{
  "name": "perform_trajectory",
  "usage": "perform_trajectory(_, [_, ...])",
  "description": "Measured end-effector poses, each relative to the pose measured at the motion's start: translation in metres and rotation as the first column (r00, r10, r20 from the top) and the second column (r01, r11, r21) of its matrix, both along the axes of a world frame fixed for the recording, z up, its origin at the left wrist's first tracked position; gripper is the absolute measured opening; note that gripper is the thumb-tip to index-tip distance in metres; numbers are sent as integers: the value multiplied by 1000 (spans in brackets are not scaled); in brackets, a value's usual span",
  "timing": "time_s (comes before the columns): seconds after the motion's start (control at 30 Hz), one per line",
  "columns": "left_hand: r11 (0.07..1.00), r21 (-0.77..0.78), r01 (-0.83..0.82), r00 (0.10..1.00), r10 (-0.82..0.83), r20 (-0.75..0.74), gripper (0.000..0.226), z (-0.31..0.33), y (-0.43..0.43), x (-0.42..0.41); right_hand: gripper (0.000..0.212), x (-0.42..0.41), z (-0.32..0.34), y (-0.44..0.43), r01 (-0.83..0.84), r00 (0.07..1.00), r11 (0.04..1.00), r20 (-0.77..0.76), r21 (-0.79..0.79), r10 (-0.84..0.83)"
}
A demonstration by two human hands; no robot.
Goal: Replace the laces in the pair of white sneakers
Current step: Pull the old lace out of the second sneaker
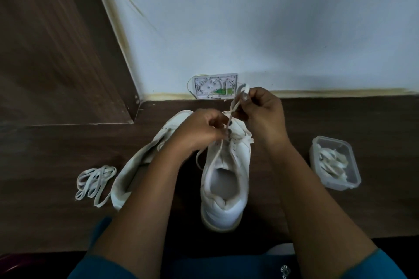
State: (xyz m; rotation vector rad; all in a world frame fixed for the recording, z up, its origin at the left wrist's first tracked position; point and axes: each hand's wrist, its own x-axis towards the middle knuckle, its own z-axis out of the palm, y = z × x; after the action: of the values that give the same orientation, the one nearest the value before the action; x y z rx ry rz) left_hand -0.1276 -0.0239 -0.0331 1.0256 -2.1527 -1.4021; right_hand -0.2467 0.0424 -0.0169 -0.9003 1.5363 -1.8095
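Right hand (260,115) pinching lace (235,102), wood floor (45,154), white wall (272,29)

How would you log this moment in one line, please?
right hand pinches lace | left hand pinches lace at sneaker | more laces in container

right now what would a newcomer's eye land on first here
Both hands meet in the middle: the right hand holds a lace up from the upright sneaker while the left hand pinches it at the eyelets. The other sneaker lies on its side to the left, a clear tub of laces to the right.
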Motion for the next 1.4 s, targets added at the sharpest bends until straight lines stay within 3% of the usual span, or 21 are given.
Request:
perform_trajectory(0.17, [983, -177, -40, 996, 53, 71, 15, -10, -2, -4, 21, 3, -1, -4, -3, 999, 986, 52, 167, -6])
perform_trajectory(0.23, [990, -126, -55, 996, 64, 69, 18, -11, -4, -3, 19, -4, -7, -4, 34, 989, 924, -148, 382, 25])
perform_trajectory(0.3, [1000, -8, 2, 997, -1, 82, 15, -8, -3, -1, 14, -11, -13, -4, 121, 887, 837, -436, 534, 150])
perform_trajectory(0.43, [1000, -2, 17, 992, -17, 122, 16, -5, -1, -3, 11, -12, -19, -3, 244, 751, 769, -617, 591, 236])
perform_trajectory(0.5, [999, -33, -4, 995, 7, 102, 22, -4, -3, -3, 13, -11, -14, -3, 184, 874, 850, -478, 494, 89])
perform_trajectory(0.53, [999, -49, -5, 996, 9, 86, 22, -5, -4, -4, 14, -7, -8, -2, 71, 976, 920, -219, 385, 16])
perform_trajectory(0.57, [999, -47, 16, 998, -13, 58, 21, -4, -3, -4, 16, -4, 0, -1, -62, 992, 978, 119, 199, 38])
perform_trajectory(0.6, [998, -33, 51, 998, -50, 27, 21, -4, -3, -4, 20, -3, 4, -1, -137, 925, 991, 358, 1, 128])
perform_trajectory(0.63, [996, -15, 83, 996, -82, 20, 22, -4, -2, -4, 28, -4, 2, -2, -163, 879, 982, 437, -100, 190])
perform_trajectory(0.67, [996, -9, 91, 996, -91, 25, 20, -5, -1, -4, 36, -6, -1, -3, -174, 913, 983, 362, -65, 186])
perform_trajectory(0.7, [996, -35, 84, 996, -82, 36, 14, -8, 0, -4, 40, -8, -5, -5, -136, 983, 988, 135, 72, 125])
perform_trajectory(0.73, [995, -83, 49, 998, -46, 35, 5, -10, -1, -6, 39, -11, -9, -4, -30, 970, 967, -228, 251, 90])
perform_trajectory(0.77, [992, -127, -27, 999, 29, 15, 8, -12, -2, -7, 34, -12, -12, -2, 98, 843, 914, -520, 394, 134])
perform_trajectory(0.8, [982, -132, -136, 991, 132, -40, 17, -13, -4, -8, 27, -12, -15, -1, 189, 722, 859, -660, 475, 207])
perform_trajectory(0.83, [967, -81, -242, 965, 231, -127, 22, -11, -5, -9, 18, -11, -15, 2, 214, 669, 820, -691, 531, 273])
perform_trajectory(0.9, [936, 69, -344, 905, 350, -243, 25, -4, -6, -9, 8, -9, -10, 6, 170, 704, 791, -634, 588, 320])
perform_trajectory(0.97, [962, 93, -257, 934, 272, -231, 23, 2, -3, -7, 6, -9, -7, 6, 147, 724, 769, -597, 623, 346])
perform_trajectory(1.03, [996, 38, -80, 987, 84, -136, 17, 2, 3, -7, 11, -9, -5, 7, 126, 697, 739, -590, 662, 408])
perform_trajectory(1.13, [983, -140, 116, 976, -86, 200, 8, -3, 8, -9, 18, -11, -8, 8, 128, 672, 713, -589, 689, 449])
perform_trajectory(1.3, [913, -383, 142, 934, 4, 356, 19, -5, 10, -17, 14, -16, -12, 6, 140, 648, 693, -595, 708, 477])
perform_trajectory(1.4, [873, -443, 206, 889, 22, 457, 28, -8, 14, -22, 5, -15, -8, 8, 8, 786, 715, -446, 699, 428])
